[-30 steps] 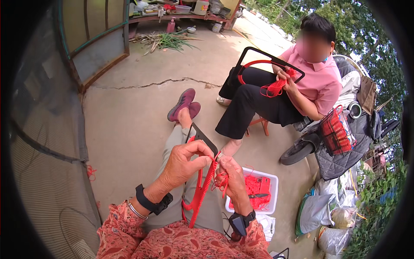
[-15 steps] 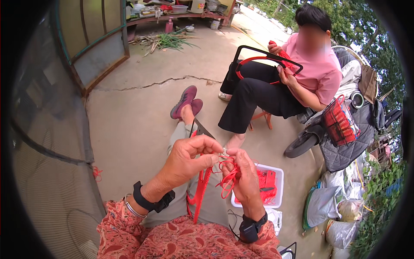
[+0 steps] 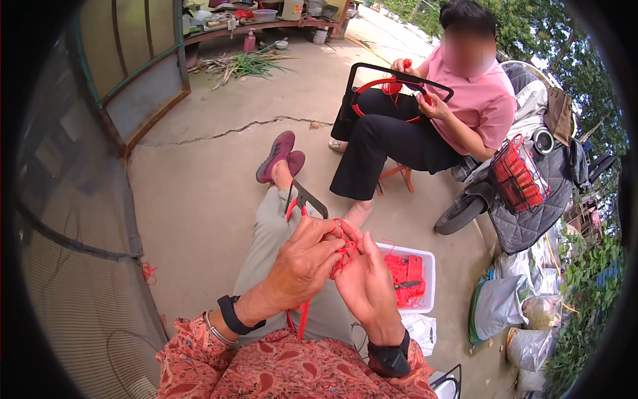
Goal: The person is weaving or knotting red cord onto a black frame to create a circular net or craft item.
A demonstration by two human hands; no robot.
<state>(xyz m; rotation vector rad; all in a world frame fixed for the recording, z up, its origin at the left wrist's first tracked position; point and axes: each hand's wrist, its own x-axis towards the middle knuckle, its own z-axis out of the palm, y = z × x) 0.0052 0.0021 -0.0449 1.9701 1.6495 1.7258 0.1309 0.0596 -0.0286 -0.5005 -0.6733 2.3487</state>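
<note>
Above my lap, my left hand is closed, its fingertips pinching a small tangle of thin red cord. My right hand is turned palm up just beside it, with the thumb stretched out. Its fingertips are partly hidden behind the left fingers and the cord, which touches both hands. Under my hands, a frame with a black end and red sides lies across my legs, its middle covered by my left hand.
A white tub of red cord and scissors stands right of my legs. Opposite, a person in a pink shirt sits with a black-and-red frame and red cord. Stuffed bags line the right; a screen door stands left.
The red cord loops have moved from my right hand's grip up to my left fingertips. My right hand has opened and turned palm up. The other person's hands have moved apart.
</note>
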